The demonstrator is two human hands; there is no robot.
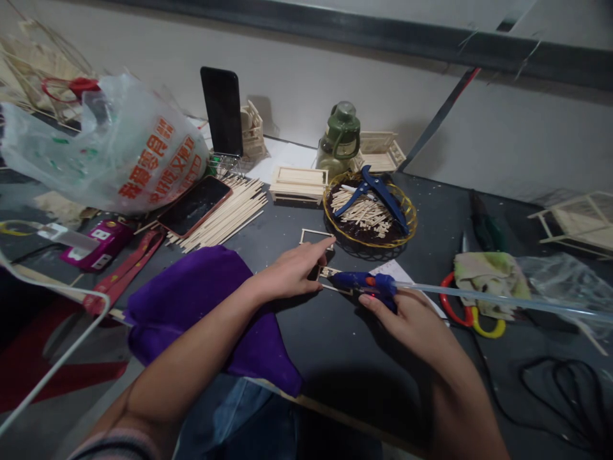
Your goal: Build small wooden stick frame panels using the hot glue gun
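My right hand [412, 319] is wrapped around a blue hot glue gun [366, 282], which has a long clear glue stick [479, 295] running out of its back. The gun's nozzle points left, at the end of a small wooden stick frame [338, 289] lying on the dark table. From the left, my left hand [299, 268] grips that frame between thumb and fingers; part of the frame is hidden beneath them. Just beyond the left fingers lies another thin wooden frame [311, 231]. A white paper [395, 271] sits partly under the right hand.
Behind the hands, a yellow-rimmed basket [412, 220] holds cut sticks and a blue cutter [378, 191]. Long sticks [230, 214], a phone [196, 204] and a plastic bag [119, 153] lie left. Scissors [488, 324] and a black cable [550, 383] lie right. Purple cloth [191, 300] covers the near edge.
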